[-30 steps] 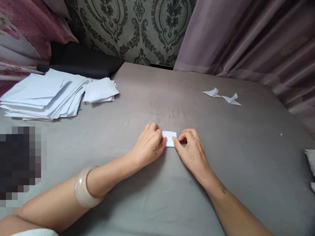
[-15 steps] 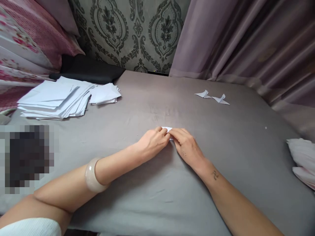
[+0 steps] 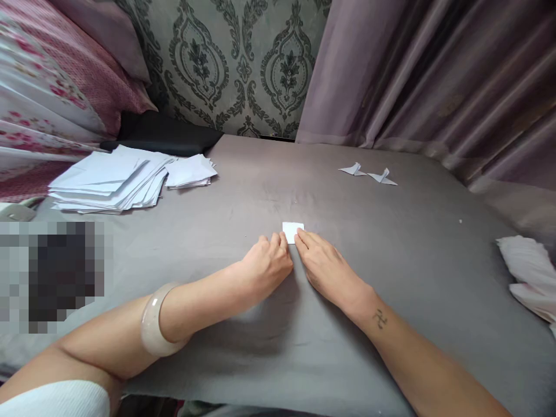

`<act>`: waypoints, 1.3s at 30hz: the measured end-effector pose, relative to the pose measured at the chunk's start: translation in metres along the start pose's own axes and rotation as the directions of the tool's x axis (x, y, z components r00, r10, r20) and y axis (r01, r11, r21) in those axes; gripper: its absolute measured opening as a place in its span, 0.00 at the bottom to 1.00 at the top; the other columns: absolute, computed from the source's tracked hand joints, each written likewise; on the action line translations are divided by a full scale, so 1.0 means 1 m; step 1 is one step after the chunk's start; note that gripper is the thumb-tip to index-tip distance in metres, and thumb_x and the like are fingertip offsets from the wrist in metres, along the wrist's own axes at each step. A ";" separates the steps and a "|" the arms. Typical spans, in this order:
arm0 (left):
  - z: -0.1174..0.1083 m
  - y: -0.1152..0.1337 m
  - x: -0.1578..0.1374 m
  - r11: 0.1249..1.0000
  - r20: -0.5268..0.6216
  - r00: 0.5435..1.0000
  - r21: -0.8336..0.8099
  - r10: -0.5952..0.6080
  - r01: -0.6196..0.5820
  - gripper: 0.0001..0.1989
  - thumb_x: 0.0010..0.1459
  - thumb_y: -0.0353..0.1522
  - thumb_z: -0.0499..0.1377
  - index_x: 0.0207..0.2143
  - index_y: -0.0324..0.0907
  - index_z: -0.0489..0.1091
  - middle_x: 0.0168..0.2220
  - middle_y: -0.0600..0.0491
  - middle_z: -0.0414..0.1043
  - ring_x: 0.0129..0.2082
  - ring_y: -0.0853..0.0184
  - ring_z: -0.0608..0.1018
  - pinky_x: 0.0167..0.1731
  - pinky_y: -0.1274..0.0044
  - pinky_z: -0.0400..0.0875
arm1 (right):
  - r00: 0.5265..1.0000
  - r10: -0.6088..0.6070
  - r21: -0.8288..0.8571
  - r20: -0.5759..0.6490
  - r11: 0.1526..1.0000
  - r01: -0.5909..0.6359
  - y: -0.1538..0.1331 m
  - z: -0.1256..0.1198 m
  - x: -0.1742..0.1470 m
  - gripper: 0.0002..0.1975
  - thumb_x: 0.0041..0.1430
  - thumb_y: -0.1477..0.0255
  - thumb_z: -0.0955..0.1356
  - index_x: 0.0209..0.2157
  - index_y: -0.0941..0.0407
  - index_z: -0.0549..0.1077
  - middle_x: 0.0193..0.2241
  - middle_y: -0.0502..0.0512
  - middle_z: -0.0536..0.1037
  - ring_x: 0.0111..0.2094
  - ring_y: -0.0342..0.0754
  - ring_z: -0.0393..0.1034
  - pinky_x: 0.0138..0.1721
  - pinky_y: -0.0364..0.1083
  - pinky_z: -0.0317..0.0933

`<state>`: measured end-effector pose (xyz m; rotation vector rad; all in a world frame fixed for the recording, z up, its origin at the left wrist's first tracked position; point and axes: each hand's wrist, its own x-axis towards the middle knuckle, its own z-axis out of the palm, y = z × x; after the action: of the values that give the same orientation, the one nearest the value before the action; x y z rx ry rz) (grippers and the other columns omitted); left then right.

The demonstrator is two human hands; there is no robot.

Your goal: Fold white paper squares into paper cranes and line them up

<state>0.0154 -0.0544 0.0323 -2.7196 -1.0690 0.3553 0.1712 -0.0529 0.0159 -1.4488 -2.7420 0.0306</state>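
Note:
A small folded piece of white paper lies flat on the grey cloth in the middle, nearly rectangular. My left hand, palm down with curled fingers, grips its lower left edge; the thumb is hidden. Along the right edge of the paper rests my right hand, with its fingers stretched out together and their tips lying on it. Farther back on the right sit two folded paper birds, a left one and a right one, each with pointed ends.
A thick stack of white paper sheets lies at the left, beside a pile of smaller sheets. Behind them is a black cloth. Purple curtains hang at the back right. White fabric lies at the far right.
The paper was mostly covered by both hands and showed a pointed shape; now it lies flat with more of its face visible. My hands have drawn slightly apart and toward me.

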 end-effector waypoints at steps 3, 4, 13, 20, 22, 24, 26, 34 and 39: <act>-0.008 -0.004 -0.003 0.999 0.065 0.997 0.002 0.049 -0.050 0.12 0.51 0.20 0.55 0.38 0.33 0.72 0.36 0.43 0.69 0.34 0.60 0.72 0.22 0.74 0.60 | 1.000 -0.024 0.008 0.011 1.000 0.024 0.002 0.000 -0.003 0.30 0.56 0.87 0.57 0.60 0.59 0.59 0.56 0.66 0.66 0.54 0.54 0.65 0.51 0.52 0.65; -0.010 -0.006 -0.003 0.998 0.086 0.994 -0.001 0.063 -0.063 0.12 0.51 0.20 0.55 0.39 0.33 0.72 0.36 0.43 0.69 0.35 0.60 0.72 0.22 0.75 0.59 | 0.999 -0.028 0.010 0.021 1.000 0.028 0.002 0.000 -0.004 0.31 0.55 0.87 0.57 0.61 0.58 0.58 0.57 0.65 0.66 0.54 0.54 0.64 0.51 0.52 0.65; -0.009 -0.011 0.001 0.995 0.100 0.991 -0.054 0.085 -0.080 0.09 0.51 0.22 0.57 0.37 0.33 0.71 0.36 0.43 0.68 0.34 0.60 0.72 0.20 0.75 0.59 | 0.986 0.072 -0.005 0.150 0.997 -0.072 0.007 -0.013 -0.008 0.25 0.60 0.83 0.56 0.58 0.59 0.64 0.61 0.62 0.63 0.59 0.54 0.60 0.51 0.52 0.64; -0.013 -0.015 0.003 0.994 0.118 0.989 -0.078 0.089 -0.080 0.04 0.53 0.24 0.58 0.32 0.35 0.72 0.35 0.43 0.70 0.33 0.62 0.73 0.21 0.76 0.59 | 0.980 0.140 -0.024 0.138 0.990 -0.138 0.011 -0.021 -0.009 0.18 0.65 0.78 0.55 0.44 0.54 0.74 0.49 0.57 0.74 0.46 0.52 0.70 0.32 0.47 0.62; -0.010 -0.016 0.006 0.993 0.093 0.991 -0.076 0.096 -0.089 0.03 0.54 0.25 0.57 0.32 0.35 0.71 0.34 0.44 0.70 0.33 0.63 0.73 0.22 0.76 0.60 | 0.984 0.142 -0.020 0.108 0.990 -0.140 0.013 -0.020 -0.010 0.18 0.65 0.77 0.55 0.41 0.54 0.75 0.45 0.56 0.76 0.44 0.52 0.70 0.30 0.47 0.60; -0.003 -0.017 0.010 0.993 0.028 0.996 -0.078 0.088 -0.086 0.04 0.55 0.25 0.56 0.33 0.35 0.70 0.32 0.45 0.70 0.32 0.64 0.73 0.24 0.76 0.62 | 0.988 0.144 0.004 0.062 0.989 -0.145 0.016 -0.016 -0.009 0.17 0.64 0.77 0.56 0.39 0.53 0.76 0.45 0.54 0.76 0.44 0.52 0.70 0.30 0.47 0.58; 0.007 -0.017 0.016 0.994 -0.062 0.997 -0.095 0.043 -0.049 0.07 0.56 0.24 0.55 0.37 0.35 0.69 0.33 0.45 0.70 0.34 0.63 0.73 0.26 0.76 0.64 | 0.986 0.169 0.059 -0.007 0.984 -0.168 0.020 -0.010 -0.006 0.15 0.61 0.78 0.59 0.37 0.52 0.76 0.44 0.53 0.77 0.43 0.51 0.70 0.30 0.47 0.57; 0.014 -0.021 0.026 0.970 -0.079 0.994 -0.237 -0.073 0.053 0.15 0.59 0.21 0.47 0.45 0.35 0.68 0.40 0.43 0.68 0.40 0.59 0.71 0.34 0.72 0.68 | 0.927 0.238 0.358 -0.289 0.925 -0.125 0.034 0.021 0.024 0.14 0.63 0.71 0.60 0.47 0.54 0.72 0.48 0.55 0.75 0.49 0.51 0.65 0.47 0.49 0.61; 0.025 -0.037 0.031 0.895 -0.157 0.976 -0.440 -0.153 0.070 0.17 0.56 0.19 0.47 0.43 0.39 0.70 0.45 0.44 0.68 0.43 0.61 0.71 0.37 0.73 0.69 | 0.928 0.290 0.387 -0.233 0.903 -0.185 0.033 0.024 0.026 0.17 0.61 0.71 0.62 0.51 0.57 0.69 0.47 0.59 0.74 0.46 0.52 0.66 0.46 0.51 0.61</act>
<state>0.0060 -0.0038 0.0135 -2.9655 -1.3799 -0.1834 0.1825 -0.0124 -0.0088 -1.5328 -2.1748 0.2911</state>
